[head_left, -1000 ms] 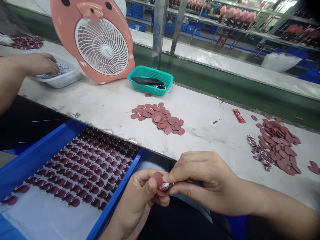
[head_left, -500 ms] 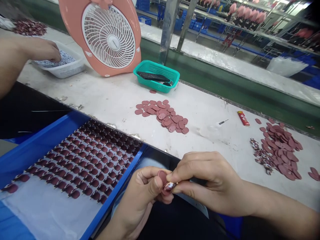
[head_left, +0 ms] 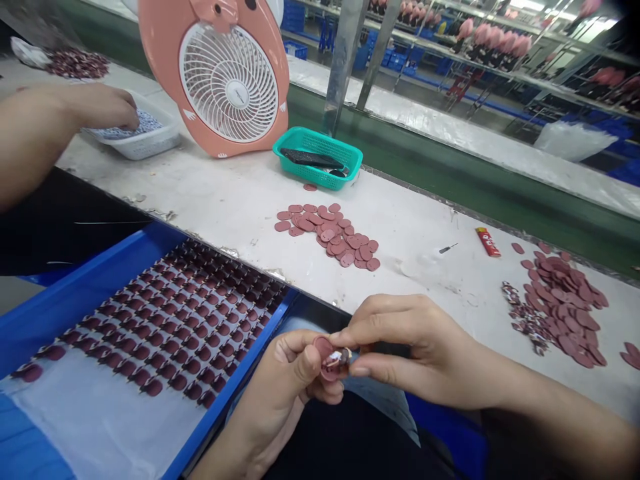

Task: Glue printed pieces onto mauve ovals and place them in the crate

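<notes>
My left hand [head_left: 293,380] is closed, its thumb and fingers pinching a dark red oval piece [head_left: 323,345]. A second reddish surface shows just below, and a small shiny patterned piece [head_left: 340,359] sticks out between them to the right. My right hand [head_left: 405,347] is at the same spot, its index fingertip at the oval's upper edge. Its thumb is lower, close to the shiny piece, with a gap between thumb and index. Loose red ovals [head_left: 333,233] lie on the bench ahead, and more ovals [head_left: 570,303] lie at right beside small shiny pieces [head_left: 525,320].
A blue tray [head_left: 250,357] at lower left holds rows of dark red pieces. On the bench [head_left: 215,200] stand a pink fan [head_left: 235,87] and a green basket [head_left: 320,180]. A red wrapped packet [head_left: 487,242] lies at right. Another person's hand [head_left: 107,107] reaches into a white tub [head_left: 150,143].
My right thumb and index finger have moved apart, showing more of the shiny piece. My left hand keeps its pinch. The view has shifted slightly.
</notes>
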A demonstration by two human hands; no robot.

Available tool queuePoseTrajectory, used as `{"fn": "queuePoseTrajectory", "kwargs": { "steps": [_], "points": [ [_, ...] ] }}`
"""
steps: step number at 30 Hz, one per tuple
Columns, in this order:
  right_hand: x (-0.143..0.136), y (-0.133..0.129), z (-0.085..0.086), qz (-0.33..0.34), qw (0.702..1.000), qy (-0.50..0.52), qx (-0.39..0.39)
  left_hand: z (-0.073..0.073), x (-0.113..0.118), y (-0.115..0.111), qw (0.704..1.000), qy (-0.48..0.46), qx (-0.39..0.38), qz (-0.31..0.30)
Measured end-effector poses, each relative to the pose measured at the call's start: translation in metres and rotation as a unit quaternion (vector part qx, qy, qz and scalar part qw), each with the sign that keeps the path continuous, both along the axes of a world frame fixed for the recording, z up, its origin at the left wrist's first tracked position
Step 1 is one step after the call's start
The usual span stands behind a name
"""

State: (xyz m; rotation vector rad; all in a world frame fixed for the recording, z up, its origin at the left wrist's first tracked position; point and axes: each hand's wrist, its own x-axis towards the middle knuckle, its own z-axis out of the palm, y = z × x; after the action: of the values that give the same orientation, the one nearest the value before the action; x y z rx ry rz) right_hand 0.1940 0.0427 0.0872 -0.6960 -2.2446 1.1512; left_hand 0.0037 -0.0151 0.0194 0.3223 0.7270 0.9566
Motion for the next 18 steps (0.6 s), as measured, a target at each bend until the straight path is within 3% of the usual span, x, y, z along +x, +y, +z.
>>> {"fn": "queuePoseTrajectory", "kwargs": {
  "steps": [6, 18],
  "points": [
    [-0.0041, -0.0003, -0.0079, 0.001, 1.0, 0.017, -0.01, 0.0013, 0.0011, 0.0004, 1.0, -0.002, -0.01, 0.016],
    [-0.0097, 0.0002, -0.0056, 0.004, 1.0, 0.025, 0.003, 0.0036, 0.0007, -0.0007, 0.999, -0.016, -0.022, 0.02]
  ]
}}
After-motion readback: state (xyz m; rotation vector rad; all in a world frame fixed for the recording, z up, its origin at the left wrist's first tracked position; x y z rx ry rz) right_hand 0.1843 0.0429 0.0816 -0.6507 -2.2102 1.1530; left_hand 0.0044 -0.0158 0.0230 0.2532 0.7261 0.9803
